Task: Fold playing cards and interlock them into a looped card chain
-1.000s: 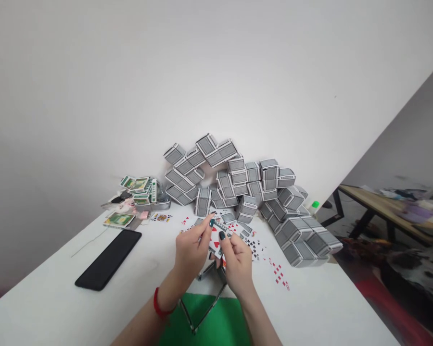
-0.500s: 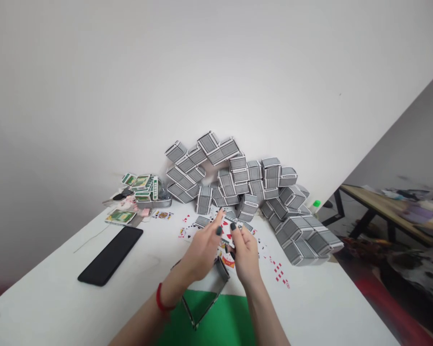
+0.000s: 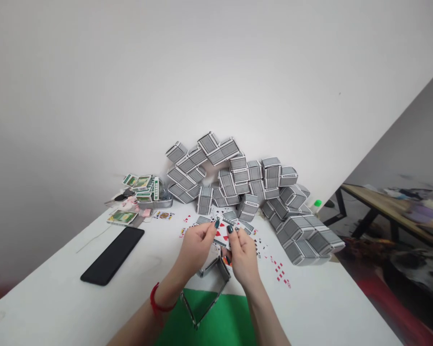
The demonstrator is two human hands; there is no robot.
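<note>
A playing card with red hearts point(image 3: 222, 234) is pinched between my two hands over the middle of the table. My left hand point(image 3: 198, 244) grips its left side, thumb on top. On its right side, my right hand point(image 3: 244, 253) also has the thumb over the face. Below my wrists stands an open angular frame of folded cards point(image 3: 222, 269), partly hidden by my hands. Its lower corner lies over a green sheet point(image 3: 216, 322). Loose face-up cards lie beyond and beside my hands, among them a diamonds card point(image 3: 280, 272).
Grey-backed cards folded into blocks form a large structure point(image 3: 220, 154) against the wall, running down the right side. A black phone point(image 3: 113, 255) lies left. Green card packs point(image 3: 143, 183) are piled at the back left. Behind the structure shows a green cap point(image 3: 317, 203).
My left hand has drawn back from its extended fingers to a pinch on the heart card. My right hand keeps its hold in nearly the same place.
</note>
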